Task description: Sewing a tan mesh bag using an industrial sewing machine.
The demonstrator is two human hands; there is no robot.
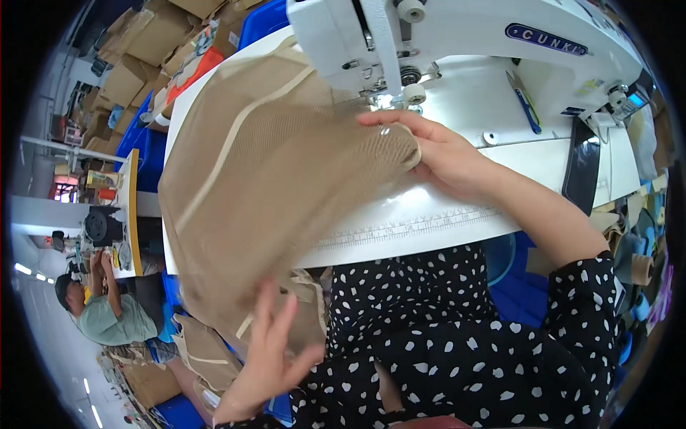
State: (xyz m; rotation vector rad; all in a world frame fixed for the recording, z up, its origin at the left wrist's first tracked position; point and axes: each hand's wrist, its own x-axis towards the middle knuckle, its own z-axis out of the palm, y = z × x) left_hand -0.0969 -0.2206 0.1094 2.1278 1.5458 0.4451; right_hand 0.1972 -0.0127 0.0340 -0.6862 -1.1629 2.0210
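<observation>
A large piece of brown mesh fabric (243,179) with cream binding strips spreads over the left part of the white sewing table. My right hand (450,157) grips its bunched right end just in front of the sewing machine's (486,32) needle area, thumb and fingers closed round the cloth. Below the table edge, my left hand (268,361) is raised with its fingers spread, close to the fabric's lower edge and holding nothing. Motion blurs the lower part of the cloth and the left fingertips.
Blue-handled scissors (530,111), a small white spool (490,138) and a black phone (582,168) lie on the table. A measuring scale (407,223) runs along its front. More brown mesh pieces (207,350) hang at lower left. Cardboard boxes (146,43) and a seated co-worker (114,314) are further left.
</observation>
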